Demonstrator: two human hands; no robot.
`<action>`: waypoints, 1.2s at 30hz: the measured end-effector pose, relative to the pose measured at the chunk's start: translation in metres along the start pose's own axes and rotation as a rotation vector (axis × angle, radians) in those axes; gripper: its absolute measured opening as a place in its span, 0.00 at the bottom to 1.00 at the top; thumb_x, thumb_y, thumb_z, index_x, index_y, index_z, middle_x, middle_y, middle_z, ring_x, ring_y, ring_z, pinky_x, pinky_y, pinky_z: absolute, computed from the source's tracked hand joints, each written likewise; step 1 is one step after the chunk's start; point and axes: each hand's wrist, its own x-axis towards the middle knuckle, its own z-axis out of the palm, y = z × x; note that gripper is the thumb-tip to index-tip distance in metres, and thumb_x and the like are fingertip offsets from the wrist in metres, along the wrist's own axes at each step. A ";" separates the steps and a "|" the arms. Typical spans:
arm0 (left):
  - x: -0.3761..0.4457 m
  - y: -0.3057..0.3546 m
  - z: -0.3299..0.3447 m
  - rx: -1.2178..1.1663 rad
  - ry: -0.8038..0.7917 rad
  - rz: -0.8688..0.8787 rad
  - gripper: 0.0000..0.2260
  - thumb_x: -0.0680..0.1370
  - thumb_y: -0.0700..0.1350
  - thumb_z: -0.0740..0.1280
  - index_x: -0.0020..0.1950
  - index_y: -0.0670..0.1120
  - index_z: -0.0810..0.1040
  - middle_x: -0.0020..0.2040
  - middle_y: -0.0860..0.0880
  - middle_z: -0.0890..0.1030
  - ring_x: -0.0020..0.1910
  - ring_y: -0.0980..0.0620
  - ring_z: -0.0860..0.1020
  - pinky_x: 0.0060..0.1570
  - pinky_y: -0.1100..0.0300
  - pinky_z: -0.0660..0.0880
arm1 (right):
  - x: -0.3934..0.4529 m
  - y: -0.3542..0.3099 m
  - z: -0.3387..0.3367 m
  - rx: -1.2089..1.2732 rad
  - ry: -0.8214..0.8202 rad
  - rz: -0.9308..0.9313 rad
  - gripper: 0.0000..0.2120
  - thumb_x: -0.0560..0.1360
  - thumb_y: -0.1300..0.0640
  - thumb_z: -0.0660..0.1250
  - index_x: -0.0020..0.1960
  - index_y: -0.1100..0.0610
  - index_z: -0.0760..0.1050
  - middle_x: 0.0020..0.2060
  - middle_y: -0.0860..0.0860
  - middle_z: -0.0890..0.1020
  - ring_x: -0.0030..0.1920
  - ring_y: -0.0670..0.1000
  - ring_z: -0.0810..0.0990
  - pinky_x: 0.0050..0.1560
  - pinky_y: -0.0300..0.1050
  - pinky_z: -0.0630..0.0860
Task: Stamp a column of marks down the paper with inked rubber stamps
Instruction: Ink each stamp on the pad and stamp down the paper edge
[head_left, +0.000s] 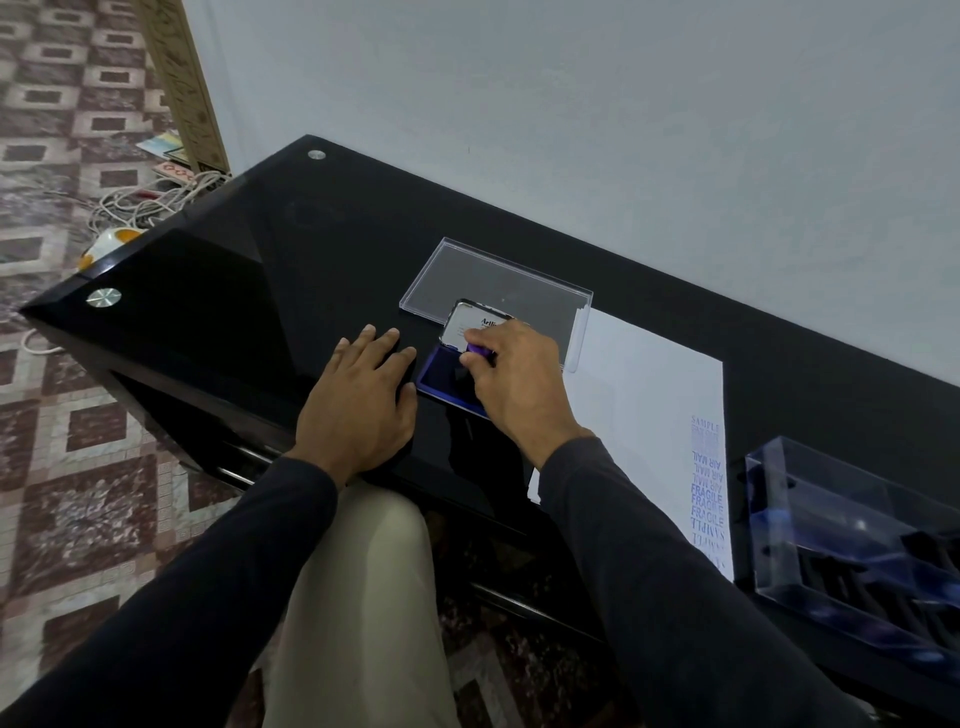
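1. Right hand (511, 382): one. Its fingers are curled round a purple-handled stamp (480, 351), holding it down on the blue ink pad (441, 376). The face of the stamp is hidden under the hand.
2. Left hand (363, 395): one. It lies flat with the fingers straight and holds nothing, resting on the black table (249, 291) with its fingertips at the pad's left edge.
3. Ink pad: one, open, with its lid (470, 322) tilted up behind. One clear tray (488, 280) lies just beyond it.
4. Paper (644, 395): one sheet, to the right of the pad, under the right forearm. A column of blue marks (707, 483) runs down its right edge; SAMPLE, AIR MAIL and FRAGILE can be read. The marks overlap too much to count.
5. Stamp case (852, 540): one clear box at far right, holding further stamps whose number is unclear.
6. Risks, as judged:
   - The pad may slide on the glossy table if the left hand lifts.
   - Uneven pressing may ink the stamp patchily and give a faint mark.
   - The sleeve crossing the sheet may shift the paper or smear fresh ink.
   - The next mark may overlap the crowded column.
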 end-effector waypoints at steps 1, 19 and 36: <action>0.000 0.000 0.000 -0.001 -0.002 0.000 0.23 0.82 0.53 0.58 0.75 0.48 0.71 0.77 0.45 0.67 0.79 0.44 0.61 0.78 0.44 0.57 | 0.000 -0.001 -0.001 -0.010 -0.021 0.002 0.11 0.79 0.57 0.67 0.57 0.60 0.81 0.53 0.56 0.83 0.55 0.53 0.79 0.59 0.44 0.74; 0.000 0.001 0.000 -0.009 -0.006 -0.009 0.22 0.82 0.52 0.60 0.75 0.48 0.71 0.78 0.45 0.67 0.79 0.44 0.60 0.79 0.45 0.55 | 0.000 0.004 0.000 -0.013 0.007 -0.017 0.10 0.77 0.57 0.70 0.55 0.59 0.83 0.51 0.55 0.83 0.53 0.53 0.79 0.58 0.46 0.75; 0.008 0.029 -0.024 -0.130 -0.026 -0.025 0.23 0.82 0.51 0.62 0.76 0.47 0.70 0.77 0.44 0.67 0.79 0.44 0.60 0.79 0.46 0.55 | -0.014 0.025 -0.028 0.148 0.129 0.096 0.13 0.76 0.57 0.71 0.60 0.54 0.81 0.54 0.51 0.81 0.53 0.49 0.79 0.58 0.41 0.76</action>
